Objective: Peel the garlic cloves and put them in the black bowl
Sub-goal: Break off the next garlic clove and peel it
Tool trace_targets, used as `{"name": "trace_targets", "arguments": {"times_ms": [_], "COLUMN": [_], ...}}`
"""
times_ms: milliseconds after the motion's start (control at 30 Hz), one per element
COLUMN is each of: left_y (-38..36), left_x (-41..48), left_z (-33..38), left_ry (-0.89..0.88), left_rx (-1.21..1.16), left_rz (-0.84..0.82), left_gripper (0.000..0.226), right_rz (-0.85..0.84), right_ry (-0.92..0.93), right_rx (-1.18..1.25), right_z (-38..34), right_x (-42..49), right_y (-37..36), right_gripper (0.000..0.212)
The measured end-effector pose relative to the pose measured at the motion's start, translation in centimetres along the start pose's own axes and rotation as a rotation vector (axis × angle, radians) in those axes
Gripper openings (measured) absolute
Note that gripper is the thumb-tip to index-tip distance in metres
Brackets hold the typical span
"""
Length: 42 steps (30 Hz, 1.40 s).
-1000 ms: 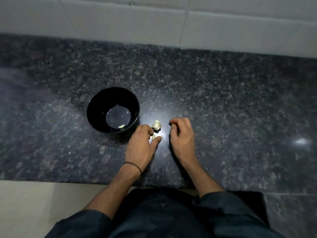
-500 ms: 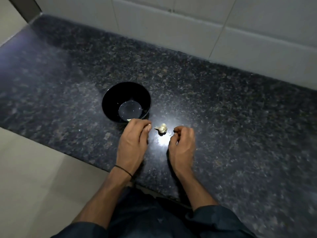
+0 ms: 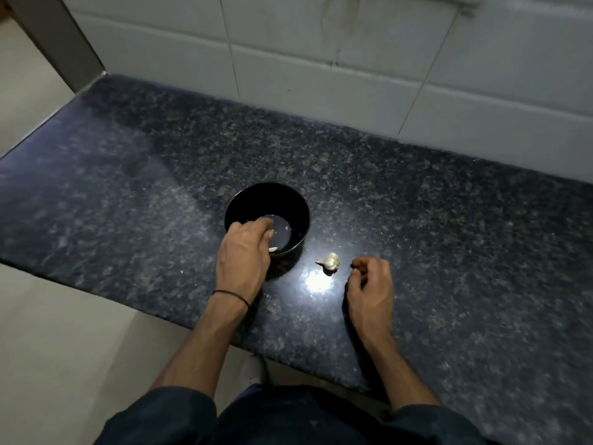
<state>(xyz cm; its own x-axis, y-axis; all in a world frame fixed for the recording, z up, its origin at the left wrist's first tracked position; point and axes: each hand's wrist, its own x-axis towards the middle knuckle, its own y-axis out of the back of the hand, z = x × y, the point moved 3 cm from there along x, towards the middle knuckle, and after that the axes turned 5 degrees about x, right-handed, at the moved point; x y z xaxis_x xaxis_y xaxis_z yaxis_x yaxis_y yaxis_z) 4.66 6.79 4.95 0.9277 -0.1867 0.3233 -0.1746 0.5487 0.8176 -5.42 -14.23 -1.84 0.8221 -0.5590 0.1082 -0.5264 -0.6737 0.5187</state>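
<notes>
The black bowl (image 3: 298,203) stands on the dark granite counter (image 3: 449,220). My left hand (image 3: 244,252) reaches over its near rim, fingers and thumb slightly apart above the bowl's floor, with nothing visible between them. One pale peeled clove (image 3: 272,249) lies inside the bowl, just below my thumb. The rest of the garlic bulb (image 3: 329,261), still in its skin, sits on the counter to the right of the bowl. My right hand (image 3: 369,293) rests on the counter just right of the bulb, not touching it. Its fingers are curled in and no object shows in them.
A white tiled wall (image 3: 321,59) runs along the back of the counter. The counter's front edge (image 3: 160,313) runs close to my body, with pale floor (image 3: 64,348) below it at the left. A bright light reflection (image 3: 317,282) lies on the stone in front of the bulb.
My left hand has moved from the counter beside the bulb up over the bowl's rim, and the clove it pinched no longer shows. The right hand has stayed put. The view swung left.
</notes>
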Motion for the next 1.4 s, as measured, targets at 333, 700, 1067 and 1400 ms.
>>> {"name": "trace_targets", "arguments": {"times_ms": [333,700,1067,1400], "left_y": [2.3,-3.7,-4.6,-4.9], "left_x": [-2.6,-6.4,-4.5,-4.0], "left_z": [1.3,3.7,6.2,7.1], "left_ry": [-0.052,0.245,0.443,0.562], "left_rx": [-0.374,-0.712,-1.089,-1.389], "left_rz": [0.069,-0.476,-0.576,-0.586], "left_gripper": [0.025,0.017,0.023,0.025], "right_rz": [-0.109,-0.118,-0.106,-0.113], "right_ry": [0.011,-0.058,-0.024,-0.072], "right_rx": [0.071,0.237,0.278,0.539], "right_z": [-2.2,-2.8,-5.7,-5.5], "right_x": [0.7,-1.2,-2.1,-1.6], "right_y": [-0.3,-0.5,2.5,3.3], "right_gripper": [0.024,0.034,0.041,0.053]}}
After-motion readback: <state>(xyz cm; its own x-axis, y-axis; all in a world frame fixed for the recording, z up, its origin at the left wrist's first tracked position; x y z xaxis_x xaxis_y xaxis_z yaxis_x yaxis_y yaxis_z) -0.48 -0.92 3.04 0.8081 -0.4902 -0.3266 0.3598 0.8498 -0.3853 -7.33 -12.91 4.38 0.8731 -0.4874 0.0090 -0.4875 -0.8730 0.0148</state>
